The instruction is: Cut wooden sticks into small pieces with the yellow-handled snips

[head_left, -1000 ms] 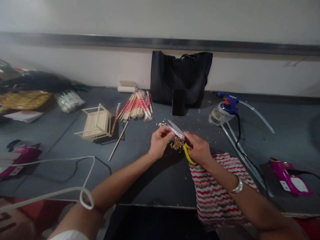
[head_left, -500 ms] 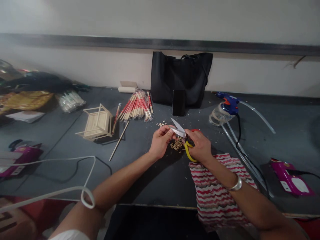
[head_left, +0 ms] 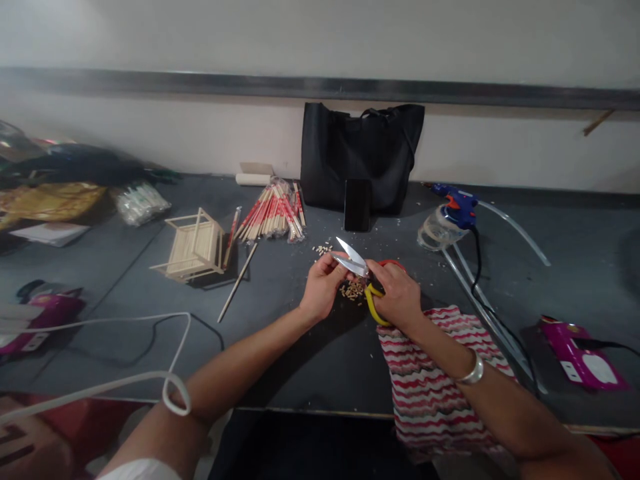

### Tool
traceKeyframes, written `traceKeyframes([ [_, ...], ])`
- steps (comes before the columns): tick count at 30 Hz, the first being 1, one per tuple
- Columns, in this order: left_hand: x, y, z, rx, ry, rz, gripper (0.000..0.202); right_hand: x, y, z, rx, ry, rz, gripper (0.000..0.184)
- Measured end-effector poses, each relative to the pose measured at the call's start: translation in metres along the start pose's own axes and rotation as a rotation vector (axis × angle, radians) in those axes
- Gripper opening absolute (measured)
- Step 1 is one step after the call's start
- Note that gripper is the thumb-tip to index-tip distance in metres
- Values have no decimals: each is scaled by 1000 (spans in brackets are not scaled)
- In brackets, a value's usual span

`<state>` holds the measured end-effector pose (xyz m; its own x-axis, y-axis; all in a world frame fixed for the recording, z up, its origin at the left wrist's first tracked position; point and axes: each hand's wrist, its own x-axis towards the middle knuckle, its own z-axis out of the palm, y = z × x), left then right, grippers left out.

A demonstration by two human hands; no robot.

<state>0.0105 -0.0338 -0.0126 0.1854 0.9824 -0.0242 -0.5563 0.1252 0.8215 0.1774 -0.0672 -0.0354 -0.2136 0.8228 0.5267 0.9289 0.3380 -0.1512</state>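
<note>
A pair of scissors (head_left: 356, 265) with red and yellow handles is in my right hand (head_left: 397, 293), its blades parted and pointing left. The blade tips reach the fingers of my left hand (head_left: 321, 283), which are pinched together; what they hold is too small to make out. Below the blades lies a pile of short cut wooden bits (head_left: 353, 290). More pale bits (head_left: 324, 250) are scattered just beyond my left hand. Under my right forearm rests a striped red and white cloth (head_left: 440, 373).
A small stick-built chair (head_left: 196, 247) stands left, beside a loose stick (head_left: 238, 283) and wrapped chopsticks (head_left: 275, 212). A black bag (head_left: 360, 157) with a phone (head_left: 357, 205) leaning on it is behind. To the right are a blue glue gun (head_left: 457, 205) and a magenta box (head_left: 584, 355).
The scissors and my right hand have shifted slightly left. The blades remain parted, close to my left fingers.
</note>
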Motion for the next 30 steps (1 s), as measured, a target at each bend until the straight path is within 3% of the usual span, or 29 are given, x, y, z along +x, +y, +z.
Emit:
traceKeyframes([
  [10,-2,-1,-3,24,-34,19,28,-2,-3,0,34,14,-7,44],
  [16,0,2,-2,25,-66,24,34,2,3,5,200,64,131,32],
  [21,3,-1,-7,131,-80,53,33,8,8,2,318,111,219,34],
  [24,11,-2,-19,394,-76,159,26,10,7,-1,353,135,245,35],
  [27,24,1,-36,903,-54,341,9,11,6,-3,378,156,276,35],
  [30,36,6,-50,1305,-101,414,11,12,7,-3,397,160,292,34],
])
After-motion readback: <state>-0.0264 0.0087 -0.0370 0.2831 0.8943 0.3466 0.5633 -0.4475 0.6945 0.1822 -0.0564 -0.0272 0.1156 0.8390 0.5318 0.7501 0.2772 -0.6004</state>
